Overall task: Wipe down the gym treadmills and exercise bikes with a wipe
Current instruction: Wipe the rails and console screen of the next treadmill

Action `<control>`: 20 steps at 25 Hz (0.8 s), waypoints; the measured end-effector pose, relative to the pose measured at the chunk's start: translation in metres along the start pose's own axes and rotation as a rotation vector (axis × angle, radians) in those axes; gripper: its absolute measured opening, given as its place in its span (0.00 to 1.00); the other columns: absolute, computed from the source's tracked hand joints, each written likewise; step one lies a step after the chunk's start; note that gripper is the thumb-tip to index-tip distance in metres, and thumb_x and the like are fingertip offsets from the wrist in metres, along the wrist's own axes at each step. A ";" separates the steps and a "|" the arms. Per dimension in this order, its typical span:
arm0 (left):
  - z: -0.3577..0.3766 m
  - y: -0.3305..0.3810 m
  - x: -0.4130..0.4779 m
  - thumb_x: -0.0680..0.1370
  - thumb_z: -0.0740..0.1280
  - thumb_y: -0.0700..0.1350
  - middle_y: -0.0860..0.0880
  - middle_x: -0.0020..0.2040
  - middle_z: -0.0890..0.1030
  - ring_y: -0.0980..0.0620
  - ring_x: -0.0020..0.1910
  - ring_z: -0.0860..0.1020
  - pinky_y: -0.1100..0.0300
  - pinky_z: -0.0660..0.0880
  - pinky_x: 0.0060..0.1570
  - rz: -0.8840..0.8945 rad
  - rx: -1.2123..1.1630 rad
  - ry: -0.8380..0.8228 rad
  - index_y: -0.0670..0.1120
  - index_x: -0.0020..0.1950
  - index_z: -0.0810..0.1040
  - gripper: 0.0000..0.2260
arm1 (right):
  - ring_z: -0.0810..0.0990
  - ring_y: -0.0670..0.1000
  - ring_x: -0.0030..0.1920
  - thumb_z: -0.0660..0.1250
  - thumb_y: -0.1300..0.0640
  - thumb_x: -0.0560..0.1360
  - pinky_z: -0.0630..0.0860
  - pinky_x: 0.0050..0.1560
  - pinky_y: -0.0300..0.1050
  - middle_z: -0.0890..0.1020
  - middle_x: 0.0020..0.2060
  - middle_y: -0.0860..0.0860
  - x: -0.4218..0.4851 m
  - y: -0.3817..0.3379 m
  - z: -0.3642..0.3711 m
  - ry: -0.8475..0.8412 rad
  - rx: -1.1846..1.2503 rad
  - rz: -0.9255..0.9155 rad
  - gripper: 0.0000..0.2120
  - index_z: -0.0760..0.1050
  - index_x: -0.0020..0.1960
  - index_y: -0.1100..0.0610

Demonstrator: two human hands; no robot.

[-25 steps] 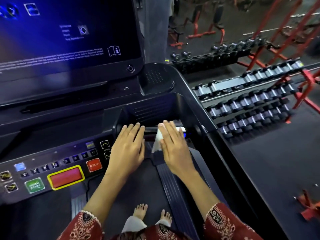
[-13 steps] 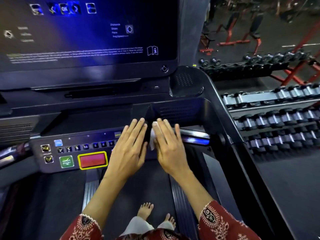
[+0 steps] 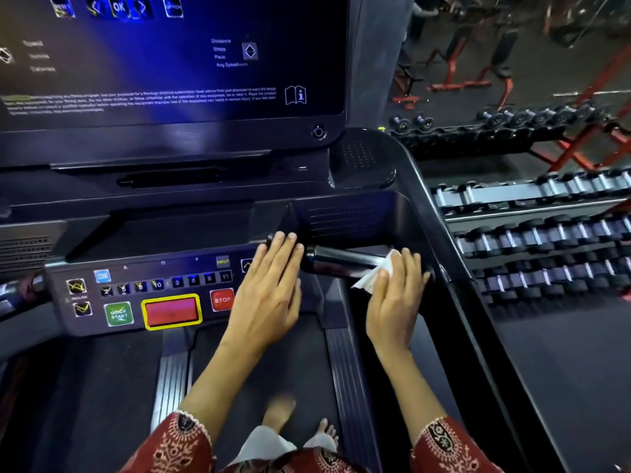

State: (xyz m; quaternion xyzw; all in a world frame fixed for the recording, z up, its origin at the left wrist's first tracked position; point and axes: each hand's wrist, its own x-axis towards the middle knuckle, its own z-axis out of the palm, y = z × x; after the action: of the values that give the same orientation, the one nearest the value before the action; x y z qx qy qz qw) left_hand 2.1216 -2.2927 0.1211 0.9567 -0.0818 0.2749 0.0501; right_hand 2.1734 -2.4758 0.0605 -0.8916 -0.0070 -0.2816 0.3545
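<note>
Head view: we stand on treadmill (image 3: 433,227), lit screen (image 3: 170,63) far, control panel (image 3: 136,268) near left. Black handlebar (image 3: 338,261) runs right of panel. Left hand (image 3: 269,295) lies flat on panel's right end, fingers straight, holding nothing. Right hand (image 3: 392,298), fingers nearly straight, presses white wipe (image 3: 370,278) onto handlebar's right end. Risks, we judge: left palm just beside STOP key (image 3: 222,299), so lean could trip keys. Wipe, pressed not gripped, could slip off bar.
</note>
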 end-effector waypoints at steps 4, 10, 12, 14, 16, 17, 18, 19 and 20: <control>0.017 0.016 0.008 0.78 0.57 0.44 0.37 0.68 0.72 0.41 0.69 0.68 0.51 0.57 0.72 0.041 -0.014 -0.056 0.36 0.68 0.72 0.21 | 0.58 0.60 0.75 0.51 0.57 0.82 0.51 0.76 0.57 0.67 0.71 0.62 -0.010 -0.008 -0.003 -0.097 -0.012 -0.190 0.21 0.66 0.71 0.66; 0.021 0.019 0.008 0.79 0.56 0.44 0.36 0.66 0.73 0.39 0.66 0.72 0.49 0.61 0.69 0.020 -0.014 -0.053 0.36 0.67 0.73 0.20 | 0.54 0.58 0.76 0.51 0.57 0.82 0.48 0.76 0.54 0.62 0.74 0.60 -0.015 0.006 -0.011 -0.086 0.007 -0.093 0.22 0.61 0.74 0.64; 0.020 0.019 0.007 0.78 0.56 0.45 0.36 0.67 0.72 0.39 0.67 0.71 0.50 0.59 0.70 0.023 -0.013 -0.065 0.36 0.68 0.71 0.21 | 0.55 0.58 0.76 0.51 0.58 0.82 0.52 0.76 0.55 0.63 0.74 0.60 -0.017 0.013 -0.011 -0.087 -0.004 -0.153 0.22 0.61 0.74 0.64; 0.019 0.019 0.005 0.78 0.56 0.45 0.36 0.69 0.70 0.40 0.69 0.68 0.51 0.57 0.72 0.028 -0.018 -0.080 0.36 0.69 0.70 0.22 | 0.57 0.58 0.75 0.54 0.63 0.81 0.58 0.73 0.60 0.64 0.73 0.61 -0.015 0.017 -0.009 -0.027 0.066 -0.058 0.20 0.63 0.73 0.66; 0.014 0.017 0.000 0.78 0.56 0.44 0.36 0.70 0.69 0.41 0.70 0.65 0.51 0.55 0.72 0.027 -0.044 -0.077 0.36 0.69 0.70 0.22 | 0.60 0.59 0.74 0.59 0.74 0.77 0.62 0.72 0.60 0.67 0.71 0.62 -0.017 0.008 -0.007 -0.019 0.090 -0.104 0.22 0.66 0.71 0.68; 0.011 0.016 -0.004 0.78 0.56 0.44 0.36 0.70 0.69 0.41 0.70 0.65 0.51 0.55 0.72 0.021 -0.059 -0.069 0.36 0.69 0.70 0.22 | 0.62 0.59 0.73 0.60 0.79 0.73 0.61 0.73 0.56 0.68 0.70 0.63 -0.020 -0.001 -0.005 -0.055 0.100 -0.176 0.25 0.67 0.70 0.68; 0.006 0.014 -0.008 0.78 0.56 0.43 0.36 0.70 0.68 0.41 0.71 0.64 0.51 0.55 0.72 0.013 -0.073 -0.058 0.36 0.69 0.70 0.21 | 0.63 0.59 0.73 0.61 0.80 0.72 0.60 0.73 0.52 0.70 0.69 0.63 -0.023 -0.013 -0.004 -0.100 0.130 -0.239 0.26 0.68 0.69 0.68; 0.001 0.011 -0.014 0.78 0.57 0.43 0.35 0.70 0.68 0.41 0.71 0.64 0.51 0.55 0.72 0.000 -0.085 -0.041 0.35 0.68 0.71 0.21 | 0.63 0.58 0.72 0.61 0.80 0.72 0.60 0.74 0.49 0.70 0.68 0.62 -0.025 -0.026 -0.005 -0.140 0.177 -0.274 0.26 0.68 0.69 0.68; -0.004 0.007 -0.020 0.78 0.57 0.43 0.35 0.70 0.68 0.40 0.71 0.64 0.50 0.56 0.72 -0.021 -0.097 -0.021 0.35 0.68 0.71 0.20 | 0.64 0.57 0.72 0.60 0.78 0.74 0.60 0.73 0.47 0.70 0.68 0.62 -0.027 -0.039 -0.005 -0.172 0.231 -0.291 0.24 0.68 0.69 0.68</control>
State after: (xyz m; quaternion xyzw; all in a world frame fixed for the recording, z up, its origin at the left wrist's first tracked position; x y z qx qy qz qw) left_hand 2.1018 -2.2968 0.1145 0.9567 -0.0853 0.2602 0.0983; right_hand 2.1396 -2.4448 0.0743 -0.8555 -0.1980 -0.2498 0.4081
